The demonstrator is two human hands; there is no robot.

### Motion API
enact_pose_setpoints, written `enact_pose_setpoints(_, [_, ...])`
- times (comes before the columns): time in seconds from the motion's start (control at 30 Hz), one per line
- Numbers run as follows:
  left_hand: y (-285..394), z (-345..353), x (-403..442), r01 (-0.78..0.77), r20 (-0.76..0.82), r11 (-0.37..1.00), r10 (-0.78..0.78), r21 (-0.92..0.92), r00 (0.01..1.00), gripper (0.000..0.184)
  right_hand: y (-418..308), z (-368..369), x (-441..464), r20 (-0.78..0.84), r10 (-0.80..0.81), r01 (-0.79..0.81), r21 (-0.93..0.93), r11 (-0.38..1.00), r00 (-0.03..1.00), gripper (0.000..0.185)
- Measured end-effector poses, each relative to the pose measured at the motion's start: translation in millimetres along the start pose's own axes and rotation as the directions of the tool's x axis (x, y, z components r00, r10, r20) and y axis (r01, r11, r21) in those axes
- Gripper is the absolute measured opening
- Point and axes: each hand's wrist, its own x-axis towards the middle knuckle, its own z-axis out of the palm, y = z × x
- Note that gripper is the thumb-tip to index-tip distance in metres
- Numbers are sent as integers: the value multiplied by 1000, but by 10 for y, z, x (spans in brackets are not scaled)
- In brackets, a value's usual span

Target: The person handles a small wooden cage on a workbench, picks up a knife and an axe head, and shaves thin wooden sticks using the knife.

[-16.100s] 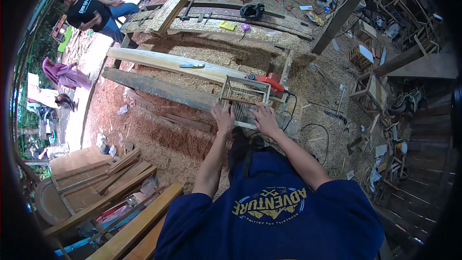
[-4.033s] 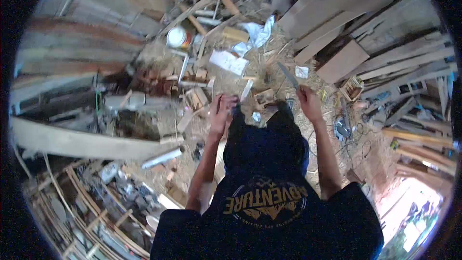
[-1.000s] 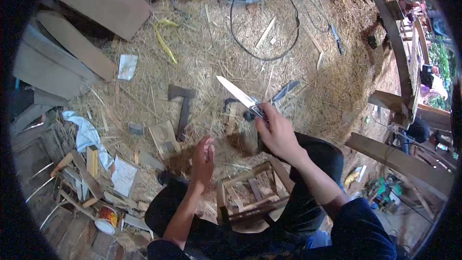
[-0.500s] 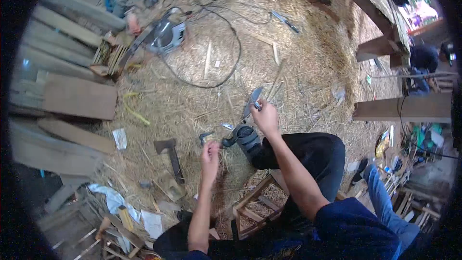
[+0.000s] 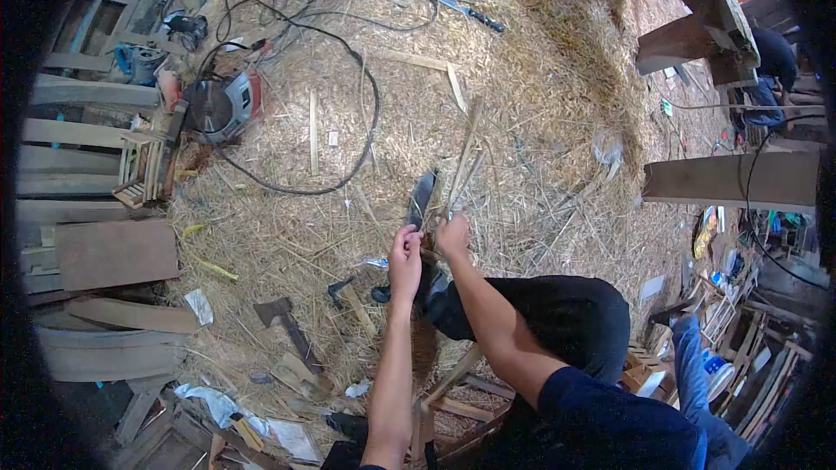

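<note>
My left hand [image 5: 403, 268] is closed, its fingertips pinched at the lower end of a dark, broad knife blade [image 5: 423, 195]. The blade points up and away over the straw, and its handle is not visible. Close beside it on the right, my right hand [image 5: 454, 237] is a fist. A thin, pale bit shows at its top, but what it grips is too small to make out. My strapped shoe [image 5: 437, 292] is below the hands. Thin wooden strips [image 5: 467, 144] lie just beyond the blade.
An axe [image 5: 290, 331] lies at lower left. A power saw [image 5: 228, 107] with a looping black cable [image 5: 376, 113] is farther off. Another knife [image 5: 470, 13] lies at the top. A wooden beam [image 5: 731, 178] and a co-worker's jeans-clad leg [image 5: 692, 365] are at right.
My left hand has moved up and right to the knife blade's lower end. My right hand has shifted to the blade's right side. The view has turned slightly, moving the surroundings left.
</note>
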Motion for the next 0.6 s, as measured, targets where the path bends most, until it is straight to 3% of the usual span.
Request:
enact_pose_setpoints(0.13, [-91,-47,13,21,-31,999,-20,34,999,33,-113,-22,-61,-34,101,-101,-9,995,994,26])
enact_pose_setpoints(0.33, [-31,-34,-16,17,-66,999,-15,38,998,32,-234,-185,-47,55,221,-219,-45,975,974,35])
enact_pose_setpoints(0.43, [-59,-20,-64,-13,-82,1000,15,23,997,31,-126,-34,-63,-102,143,-140,32,990,984,26])
enact_pose_setpoints(0.6, [49,-16,-289,-5,-69,1000,6,9,998,30,-77,-77,4,-58,159,-156,39,987,986,24])
